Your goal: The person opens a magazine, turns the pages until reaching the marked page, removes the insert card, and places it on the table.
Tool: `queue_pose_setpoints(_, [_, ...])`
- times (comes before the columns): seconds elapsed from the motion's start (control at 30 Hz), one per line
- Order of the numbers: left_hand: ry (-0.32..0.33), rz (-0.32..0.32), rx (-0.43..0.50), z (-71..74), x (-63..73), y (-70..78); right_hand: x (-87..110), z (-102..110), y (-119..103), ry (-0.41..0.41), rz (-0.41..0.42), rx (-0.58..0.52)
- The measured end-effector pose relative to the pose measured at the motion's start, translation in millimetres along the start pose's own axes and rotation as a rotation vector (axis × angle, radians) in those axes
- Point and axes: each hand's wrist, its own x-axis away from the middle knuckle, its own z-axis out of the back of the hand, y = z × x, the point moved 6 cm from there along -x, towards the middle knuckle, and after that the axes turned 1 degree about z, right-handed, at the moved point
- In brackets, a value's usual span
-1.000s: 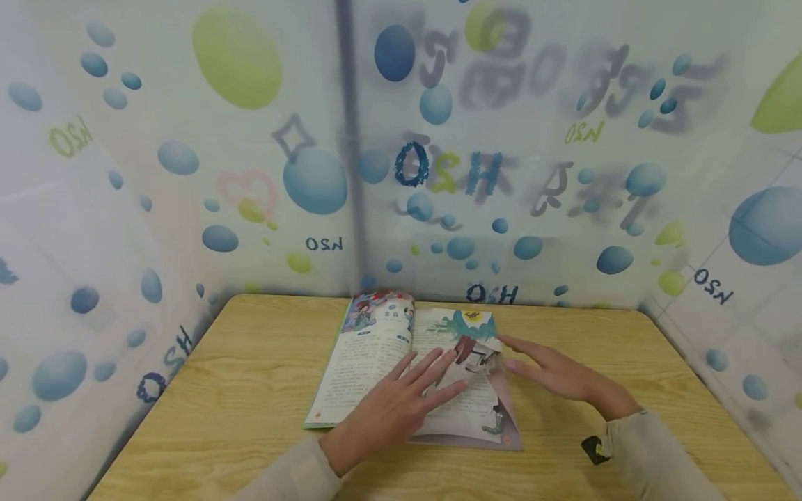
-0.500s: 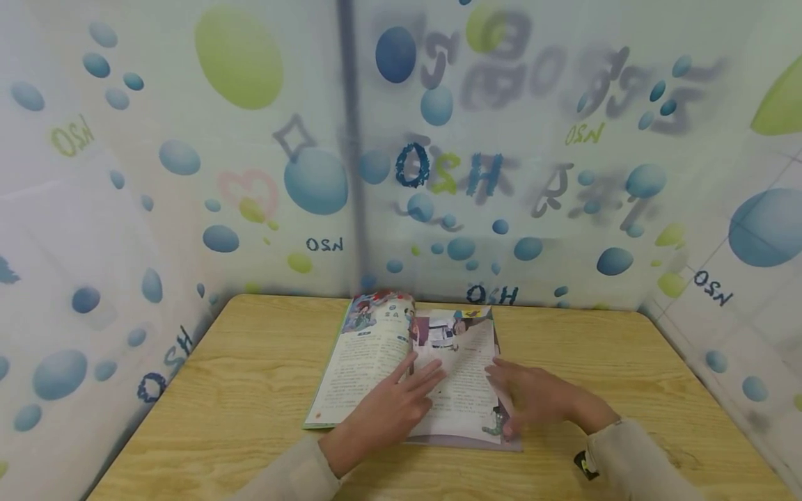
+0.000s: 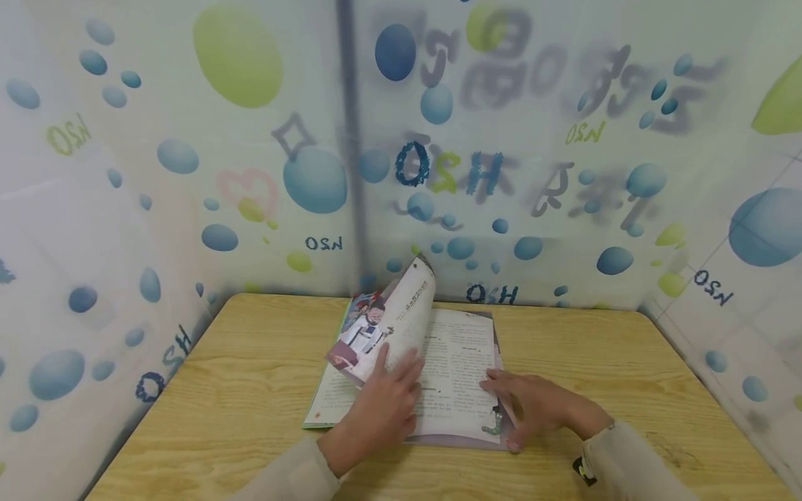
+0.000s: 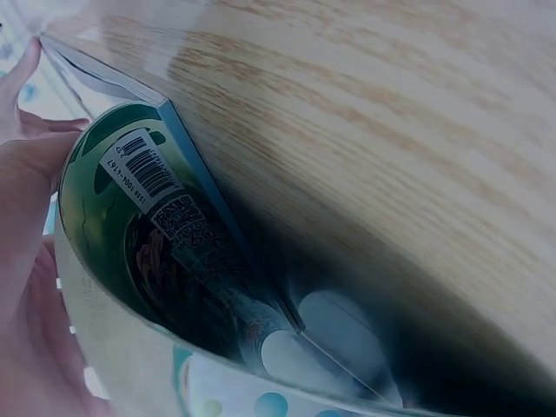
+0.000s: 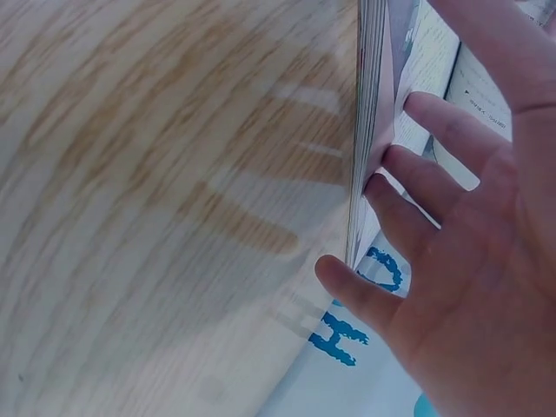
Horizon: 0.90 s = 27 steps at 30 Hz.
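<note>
An open magazine (image 3: pixel 464 355) lies in the middle of the table, and one page (image 3: pixel 401 320) stands up curled, its far corner raised over the left half. Against that page my left hand (image 3: pixel 382 407) rests with its fingers extended. In the left wrist view the curved back cover (image 4: pixel 130 226) carries a barcode, and part of my left hand (image 4: pixel 26 208) shows beside it. My right hand (image 3: pixel 545 403) is at the right edge, its fingertips on the page and its thumb near the lower corner. The right wrist view shows its fingers (image 5: pixel 426 182) spread along the page edges.
The magazine lies on a light wood-grain table (image 3: pixel 238 383). A pale curtain (image 3: pixel 551 139) printed with blue and green drops hangs behind the table and along both sides. A small dark tag (image 3: pixel 584 472) hangs by the right sleeve.
The page with the illustration has lifted and swung from right to left, along with my left hand's fingers. My right hand has come down the right edge toward the lower corner.
</note>
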Motion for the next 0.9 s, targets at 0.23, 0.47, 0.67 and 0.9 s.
queue_pose_setpoints(0.23, [-0.12, 0.089, 0.118, -7.0, 2.7, -4.5, -0.7, -2, 3, 0.006, -0.01, 0.012])
queue_pose_setpoints(0.47, [-0.172, 0.184, 0.273, -13.1, 5.3, -10.2, -1.2, -1, 3, 0.015, -0.007, 0.026])
queue_pose_setpoints(0.67, [-0.196, 0.223, 0.338, -16.7, 6.7, -12.4, -1.6, 0, 4, 0.028, 0.01, 0.023])
queue_pose_setpoints(0.9, [-0.207, 0.235, 0.37, -15.6, 7.7, -12.3, -1.8, 0, 5, 0.025, 0.012, 0.021])
